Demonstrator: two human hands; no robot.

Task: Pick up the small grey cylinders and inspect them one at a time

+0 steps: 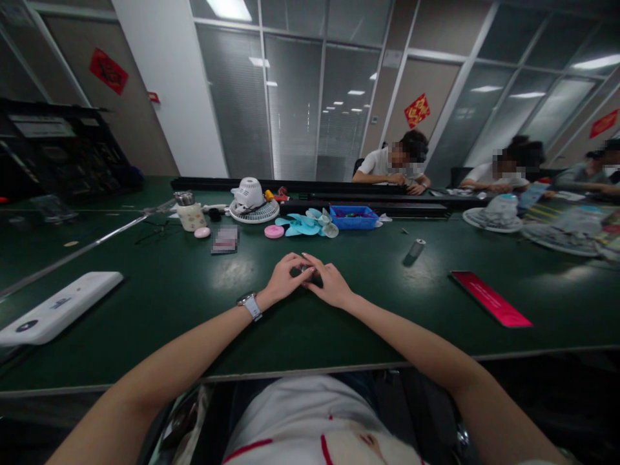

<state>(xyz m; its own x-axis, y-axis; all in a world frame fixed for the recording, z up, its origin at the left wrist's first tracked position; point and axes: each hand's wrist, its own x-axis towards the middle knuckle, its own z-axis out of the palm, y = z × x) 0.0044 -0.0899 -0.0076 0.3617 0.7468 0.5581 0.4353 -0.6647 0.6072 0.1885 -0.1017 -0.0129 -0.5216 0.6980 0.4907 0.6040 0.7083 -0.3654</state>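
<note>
I record the left hand [282,279] and the right hand [335,287] brought together over the table [387,316], fingertips and thumbs meeting around a small part [304,268]. The part sits between the fingertips, mostly hidden; I cannot tell what it is, nor which hand bears the grip on it. Both hands are bent at the knuckles, and a dark gap shows between them. A watch [250,305] is strapped on the left wrist. Beyond the hands I note blue blades [298,224] in a pile, a pink disc [274,231] just beside them on the left, and a blue tray [353,224] just beside them on the right, with dark contents. Behind the disc stands a white fan [249,195]; farther left are a jar [190,214], a pink lid [202,232] next to it, and a card [225,240] lying flat. To the right I find a small cylinder [414,252] and, nearer the edge, a red slab [491,299]. A white case [62,307] lies far left. Across the table, a co-worker [391,169] leans over the surface.
</note>
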